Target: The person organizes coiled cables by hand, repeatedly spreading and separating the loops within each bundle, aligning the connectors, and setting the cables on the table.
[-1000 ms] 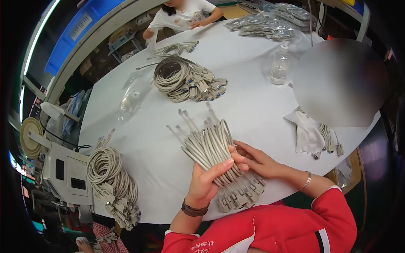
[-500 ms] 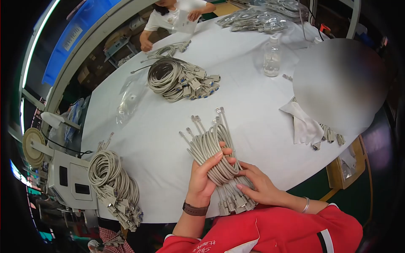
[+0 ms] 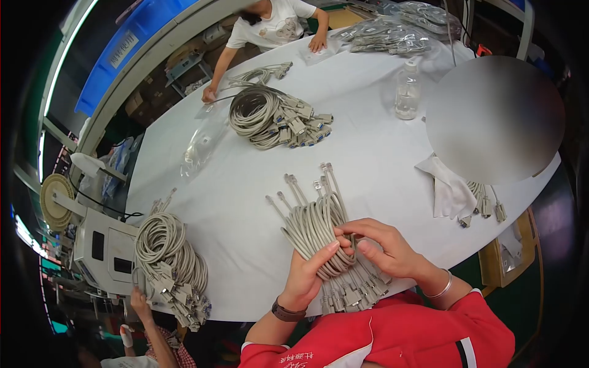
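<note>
My left hand (image 3: 311,270) is wrapped round a bundle of grey cables (image 3: 313,224), its thumb across the front. Clear plugs stick up at the top of the bundle, and grey D-shaped connectors (image 3: 350,295) hang at the bottom towards my red shirt. At the bundle's right side is my right hand (image 3: 392,248), its thumb and forefinger apart and its fingertips at the cables beside my left fingers. Its lower fingers are partly hidden.
A coiled cable pile (image 3: 257,116) lies at mid-table, another (image 3: 169,251) at left beside a white machine (image 3: 104,245). Across the table are a person (image 3: 270,27) and bagged cables (image 3: 392,34). A bottle (image 3: 407,92) and white cloth (image 3: 451,190) are on the right.
My right hand has moved up along the bundle from its lower part. The person opposite has set a clear bag down on the table. Another person's hand now reaches in at lower left.
</note>
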Available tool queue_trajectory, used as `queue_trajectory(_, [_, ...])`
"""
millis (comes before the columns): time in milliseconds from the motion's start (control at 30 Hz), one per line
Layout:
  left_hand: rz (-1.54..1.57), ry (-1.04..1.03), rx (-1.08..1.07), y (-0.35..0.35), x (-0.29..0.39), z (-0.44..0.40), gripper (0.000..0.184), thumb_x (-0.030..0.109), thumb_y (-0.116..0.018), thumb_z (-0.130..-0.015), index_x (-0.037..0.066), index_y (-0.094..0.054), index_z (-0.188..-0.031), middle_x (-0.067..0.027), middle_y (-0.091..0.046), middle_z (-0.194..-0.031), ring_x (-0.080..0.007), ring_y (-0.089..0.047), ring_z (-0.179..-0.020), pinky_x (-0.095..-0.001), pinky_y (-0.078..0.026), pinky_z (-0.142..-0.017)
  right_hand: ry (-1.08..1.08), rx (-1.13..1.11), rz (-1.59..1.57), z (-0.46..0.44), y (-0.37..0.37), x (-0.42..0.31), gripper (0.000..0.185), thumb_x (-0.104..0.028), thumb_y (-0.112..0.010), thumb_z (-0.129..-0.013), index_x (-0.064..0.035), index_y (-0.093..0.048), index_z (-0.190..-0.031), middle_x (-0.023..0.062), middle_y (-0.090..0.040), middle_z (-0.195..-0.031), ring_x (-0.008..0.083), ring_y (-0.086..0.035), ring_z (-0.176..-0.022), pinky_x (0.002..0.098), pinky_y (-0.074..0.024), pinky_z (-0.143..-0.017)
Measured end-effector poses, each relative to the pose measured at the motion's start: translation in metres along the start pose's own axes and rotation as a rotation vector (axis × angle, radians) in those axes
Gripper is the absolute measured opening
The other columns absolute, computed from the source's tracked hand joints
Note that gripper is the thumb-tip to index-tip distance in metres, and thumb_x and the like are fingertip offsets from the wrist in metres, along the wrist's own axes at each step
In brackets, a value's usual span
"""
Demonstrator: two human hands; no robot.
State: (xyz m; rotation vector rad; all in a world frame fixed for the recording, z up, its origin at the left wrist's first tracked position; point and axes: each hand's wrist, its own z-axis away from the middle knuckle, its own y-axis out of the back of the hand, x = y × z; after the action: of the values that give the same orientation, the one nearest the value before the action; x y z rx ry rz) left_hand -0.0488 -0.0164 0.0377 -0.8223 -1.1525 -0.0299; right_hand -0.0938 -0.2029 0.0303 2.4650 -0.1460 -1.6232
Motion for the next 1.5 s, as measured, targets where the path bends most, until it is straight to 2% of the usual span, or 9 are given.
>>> queue_trajectory(400, [-0.193,-0.175,0.134,-0.021,-0.014,0.003,0.035,0.000,-0.061,-0.085,-0.003,-0.054,-0.119,-0.0073,-0.062,-0.108,-0.0142,-0.060,-0.099,-0.0277,-0.047,-0.087,-0.411,-0.105,-0.507,-0.015,-0.010,0.015,0.024,-0.020,-0.057,-0.094,0.0036,-0.060,-0.099,0.0046,-0.063,-0.092,0.0093,-0.056,-0.087,0.0224,-0.0451,-0.077])
queue_trajectory(467, [-0.155,-0.157,0.179,-0.023,-0.012,0.007,0.036,0.000,-0.062,-0.084,-0.005,-0.054,-0.119,-0.0079,-0.063,-0.105,-0.0154,-0.061,-0.097,-0.0280,-0.048,-0.087,-0.451,0.016,-0.666,-0.012,-0.009,0.005,0.021,-0.016,-0.056,-0.095,0.0022,-0.057,-0.105,0.0095,-0.066,-0.100,0.0137,-0.062,-0.095,0.0252,-0.0485,-0.078])
queue_trajectory(600, [-0.021,-0.119,0.267,0.000,-0.005,0.016,0.036,0.003,-0.059,-0.086,-0.007,-0.052,-0.119,-0.0105,-0.064,-0.093,-0.0209,-0.064,-0.087,-0.0340,-0.053,-0.080,-0.477,0.195,-0.758,-0.003,0.022,0.010,0.027,-0.023,-0.053,-0.096,0.0004,-0.053,-0.110,0.0148,-0.066,-0.101,0.0201,-0.067,-0.088,0.0315,-0.0539,-0.077])
queue_trajectory(733, [0.034,-0.145,0.254,0.019,-0.004,0.024,0.038,0.003,-0.056,-0.087,-0.006,-0.048,-0.123,-0.0113,-0.064,-0.090,-0.0222,-0.064,-0.083,-0.0363,-0.054,-0.077,-0.518,0.328,-0.792,0.013,0.042,0.035,0.028,-0.027,-0.054,-0.096,-0.0017,-0.054,-0.107,0.0080,-0.065,-0.088,0.0171,-0.067,-0.076,0.0287,-0.0549,-0.069])
queue_trajectory(1067, [0.187,-0.139,0.216,0.025,-0.007,0.029,0.047,0.008,-0.053,-0.087,-0.005,-0.041,-0.130,-0.0097,-0.059,-0.092,-0.0201,-0.061,-0.084,-0.0374,-0.052,-0.079,-0.543,0.347,-0.590,0.025,0.038,0.035,0.022,-0.027,-0.055,-0.096,-0.0044,-0.056,-0.095,0.0020,-0.059,-0.073,0.0114,-0.060,-0.064,0.0226,-0.0487,-0.059])
queue_trajectory(1267, [-0.124,-0.135,0.258,0.002,-0.004,0.007,0.043,0.005,-0.060,-0.083,-0.004,-0.050,-0.123,-0.0090,-0.060,-0.104,-0.0171,-0.059,-0.096,-0.0296,-0.047,-0.086,-0.530,-0.048,-0.460,0.009,0.009,0.010,0.019,-0.020,-0.063,-0.090,-0.0031,-0.055,-0.092,-0.0019,-0.052,-0.065,0.0059,-0.052,-0.062,0.0212,-0.0428,-0.059])
queue_trajectory(1367, [-0.117,-0.128,0.224,-0.013,-0.003,-0.001,0.038,0.002,-0.065,-0.083,-0.003,-0.054,-0.119,-0.0104,-0.063,-0.107,-0.0170,-0.061,-0.098,-0.0299,-0.048,-0.087,-0.283,0.002,-0.238,-0.004,-0.008,0.004,0.017,-0.017,-0.065,-0.089,-0.0023,-0.056,-0.093,-0.0020,-0.053,-0.067,0.0049,-0.050,-0.063,0.0207,-0.0410,-0.060])
queue_trajectory(1467, [-0.097,-0.121,0.257,-0.004,0.001,0.007,0.038,0.002,-0.064,-0.083,-0.004,-0.053,-0.119,-0.0107,-0.064,-0.102,-0.0169,-0.063,-0.093,-0.0313,-0.050,-0.083,-0.418,0.170,-0.297,-0.002,0.014,0.017,0.017,-0.016,-0.065,-0.089,-0.0021,-0.058,-0.094,-0.0013,-0.054,-0.070,0.0054,-0.050,-0.066,0.0206,-0.0407,-0.060])
queue_trajectory(1500, [-0.146,-0.097,0.271,0.001,0.001,0.011,0.044,0.004,-0.061,-0.082,-0.003,-0.049,-0.124,-0.0122,-0.059,-0.113,-0.0172,-0.061,-0.093,-0.0314,-0.051,-0.080,-0.433,0.232,-0.292,0.001,0.021,0.026,0.017,-0.018,-0.064,-0.089,-0.0025,-0.058,-0.092,-0.0006,-0.055,-0.073,0.0061,-0.051,-0.069,0.0218,-0.0411,-0.062])
